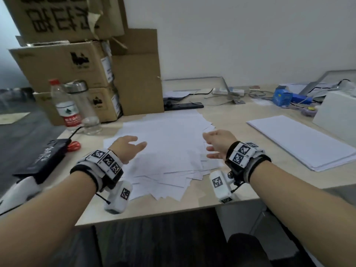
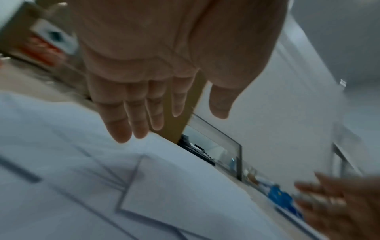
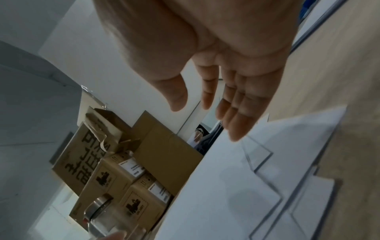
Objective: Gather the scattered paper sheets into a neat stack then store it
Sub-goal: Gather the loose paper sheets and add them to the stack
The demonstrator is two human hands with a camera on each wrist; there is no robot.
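Observation:
A loose spread of white paper sheets (image 1: 167, 149) covers the middle of the light wooden desk (image 1: 192, 207), overlapping at odd angles. My left hand (image 1: 129, 147) hovers over the spread's left side, fingers straight, palm facing right, holding nothing. My right hand (image 1: 215, 145) hovers over the right side, palm facing left, fingers extended and empty. In the left wrist view the left hand (image 2: 148, 104) hangs above the sheets (image 2: 144, 186). From the right wrist camera the right hand (image 3: 216, 100) floats over the sheets (image 3: 257, 186). A neat paper stack (image 1: 300, 141) lies at the right.
Cardboard boxes (image 1: 81, 70) stack at the back left, with a plastic bottle (image 1: 65, 106) and a glass flask (image 1: 84, 106) in front. A black box (image 1: 42, 158) sits at the left edge. A white box (image 1: 337, 120), blue carton (image 1: 283, 96) and cables crowd the back right.

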